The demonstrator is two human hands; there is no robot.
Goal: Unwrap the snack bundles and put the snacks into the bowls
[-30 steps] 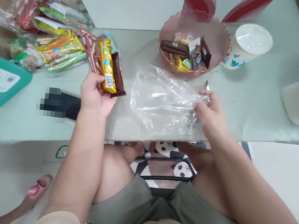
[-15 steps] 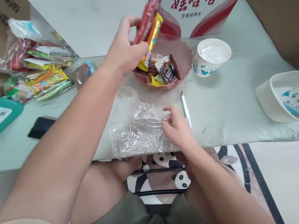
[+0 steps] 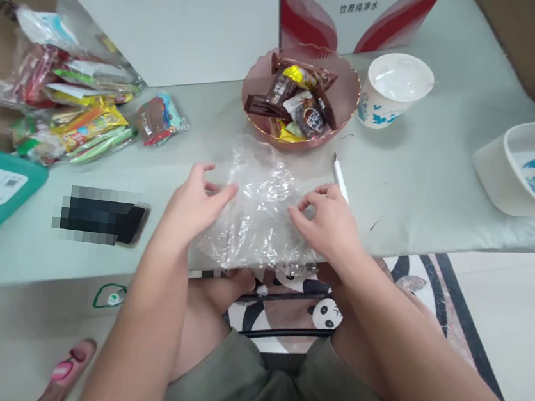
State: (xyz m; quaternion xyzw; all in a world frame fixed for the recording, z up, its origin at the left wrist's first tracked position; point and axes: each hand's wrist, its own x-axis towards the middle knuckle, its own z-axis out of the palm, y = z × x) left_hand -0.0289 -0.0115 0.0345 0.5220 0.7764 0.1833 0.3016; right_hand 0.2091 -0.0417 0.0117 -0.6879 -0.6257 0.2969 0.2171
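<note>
Crumpled transparent plastic bag (image 3: 257,225) on pale green table (image 3: 423,192), left hand (image 3: 197,202) loosely spread and empty at its left edge, right hand (image 3: 332,226) half curled at right edge, grip I cannot tell

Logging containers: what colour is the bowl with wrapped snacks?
The bowl is see-through pink, gold-edged; it shows in the head view.
</note>
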